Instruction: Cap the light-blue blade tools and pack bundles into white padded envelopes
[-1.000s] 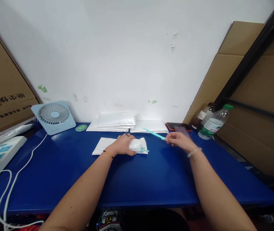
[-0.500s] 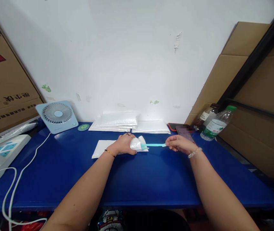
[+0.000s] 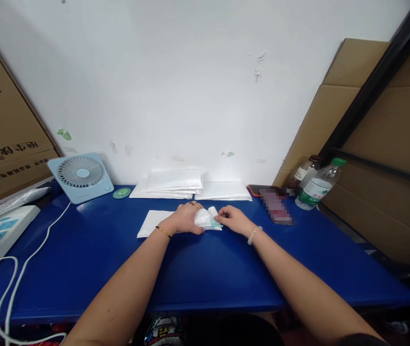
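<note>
A white bubble mailer [image 3: 151,224] lies on the blue table, its right end curled up. My left hand [image 3: 184,218] is closed around that end, thumb at the near side and fingers at the far side. A short bit of a light teal strip [image 3: 215,223] shows at the mailer's right edge. My right hand [image 3: 234,219] pinches at this strip, close to the mailer; its fingertips partly cover the strip.
Stacks of white bubble mailers [image 3: 176,180] rest against the wall. A blue fan [image 3: 82,175], green round coaster [image 3: 122,193] and power strip [image 3: 8,230] with white cables are at left. A phone [image 3: 276,206] and bottles [image 3: 318,188] stand or lie at right.
My right hand has moved left to the mailer's edge. The teal strip, stretched out between mailer and fingers before, now shows only as a short piece. My left hand keeps its place.
</note>
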Demonstrator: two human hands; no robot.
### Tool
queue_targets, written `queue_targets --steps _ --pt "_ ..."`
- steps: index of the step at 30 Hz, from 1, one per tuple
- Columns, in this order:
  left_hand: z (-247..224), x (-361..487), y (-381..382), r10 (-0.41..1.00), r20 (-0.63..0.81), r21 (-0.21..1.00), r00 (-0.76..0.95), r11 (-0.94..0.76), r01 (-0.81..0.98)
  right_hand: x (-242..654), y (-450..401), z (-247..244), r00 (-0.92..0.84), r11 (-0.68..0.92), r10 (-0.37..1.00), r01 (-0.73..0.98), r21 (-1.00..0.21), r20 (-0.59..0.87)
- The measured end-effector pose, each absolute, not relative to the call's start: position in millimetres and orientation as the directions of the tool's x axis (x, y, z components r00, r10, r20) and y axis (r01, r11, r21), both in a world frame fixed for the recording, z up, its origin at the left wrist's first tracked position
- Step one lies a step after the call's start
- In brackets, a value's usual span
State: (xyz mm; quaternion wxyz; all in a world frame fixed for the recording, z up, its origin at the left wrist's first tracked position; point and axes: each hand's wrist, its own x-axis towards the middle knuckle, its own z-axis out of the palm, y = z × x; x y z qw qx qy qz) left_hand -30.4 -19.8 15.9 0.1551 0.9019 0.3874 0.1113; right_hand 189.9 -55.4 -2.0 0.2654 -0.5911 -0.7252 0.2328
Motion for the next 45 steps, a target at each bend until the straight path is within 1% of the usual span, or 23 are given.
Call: queue_targets --steps 2,4,5,7,8,9,10,12,14,17,19,21,23,25,31,34,37,40,43,45 --pt "19.7 -32.9 -19.5 0.744 0.091 0.408 0.661 -0.634 0.657 185.9 -53.9 4.7 -0.196 0.236 0.971 0.738 -0.632 0.133" --pt "27.6 -37.8 -19.6 0.766 0.134 0.504 0.628 -0.599 0.623 182.2 -53.1 27.0 -0.204 0.282 0.959 0.710 -0.646 0.194" --pt "32.5 -41.0 -19.8 0.778 0.172 0.566 0.604 -0.580 0.586 181.2 -53.2 43.9 -0.213 0.320 0.947 0.693 -0.646 0.241" --pt "42.4 -47.4 -20.1 0.794 0.255 0.689 0.552 -0.549 0.472 180.2 -54.9 84.4 -0.177 0.400 0.904 0.669 -0.626 0.389" --pt "46.5 -50.0 -20.3 0.799 0.287 0.739 0.529 -0.536 0.408 179.7 -56.5 105.5 -0.181 0.455 0.868 0.662 -0.596 0.462" --pt "49.5 -51.9 -20.3 0.801 0.311 0.779 0.511 -0.523 0.346 178.7 -58.5 125.4 -0.222 0.508 0.833 0.668 -0.544 0.506" --pt "51.3 -53.0 -20.5 0.802 0.325 0.810 0.501 -0.510 0.289 177.0 -61.0 143.2 -0.287 0.554 0.807 0.673 -0.491 0.517" --pt "51.9 -52.6 -21.2 0.803 0.327 0.860 0.499 -0.471 0.195 171.5 -66.7 170.5 -0.294 0.588 0.767 0.679 -0.440 0.570" --pt "49.9 -49.5 -23.1 0.801 0.309 0.902 0.513 -0.418 0.109 164.6 -73.0 187.0 -0.313 0.607 0.747 0.681 -0.409 0.586" --pt "47.1 -42.9 -28.3 0.772 0.271 0.950 0.575 -0.310 -0.033 158.0 -81.4 198.2 -0.276 0.603 0.743 0.672 -0.430 0.610" --pt "46.2 -38.5 -32.7 0.732 0.230 0.971 0.642 -0.219 -0.098 158.9 -84.5 200.1 -0.215 0.568 0.770 0.659 -0.493 0.601" --pt "45.3 -34.1 -37.0 0.695 0.185 0.983 0.695 -0.131 -0.131 163.6 -84.7 198.1 -0.184 0.519 0.820 0.638 -0.568 0.543" --pt "43.2 -29.1 -40.5 0.687 0.150 0.986 0.711 -0.055 -0.155 169.7 -82.8 193.2 -0.169 0.482 0.856 0.604 -0.635 0.489" --pt "39.5 -23.6 -42.8 0.689 0.115 0.985 0.716 0.014 -0.172 174.7 -80.8 187.7 -0.152 0.471 0.868 0.555 -0.685 0.473" --pt "26.0 -14.4 -42.6 0.639 0.031 0.977 0.768 0.144 -0.159 180.1 -79.9 184.6 -0.116 0.448 0.886 0.463 -0.765 0.449" --pt "24.2 -16.6 -41.4 0.638 0.015 0.955 0.770 0.220 -0.200 187.9 -79.8 180.5 -0.107 0.481 0.872 0.363 -0.798 0.477" --pt "25.5 -19.9 -41.1 0.632 0.017 0.909 0.775 0.313 -0.275 198.9 -82.3 165.7 -0.099 0.578 0.813 0.271 -0.770 0.574" --pt "26.2 -21.5 -43.2 0.576 0.014 0.885 0.817 0.373 -0.278 203.6 -89.2 147.9 -0.198 0.653 0.755 0.314 -0.689 0.625" --pt "25.8 -21.2 -48.4 0.478 -0.001 0.889 0.878 0.403 -0.219 200.2 -98.1 140.3 -0.298 0.693 0.720 0.372 -0.618 0.627" --pt "26.9 -21.7 -51.3 0.396 -0.010 0.891 0.918 0.420 -0.171 198.0 -102.0 141.7 -0.341 0.674 0.738 0.400 -0.621 0.582"
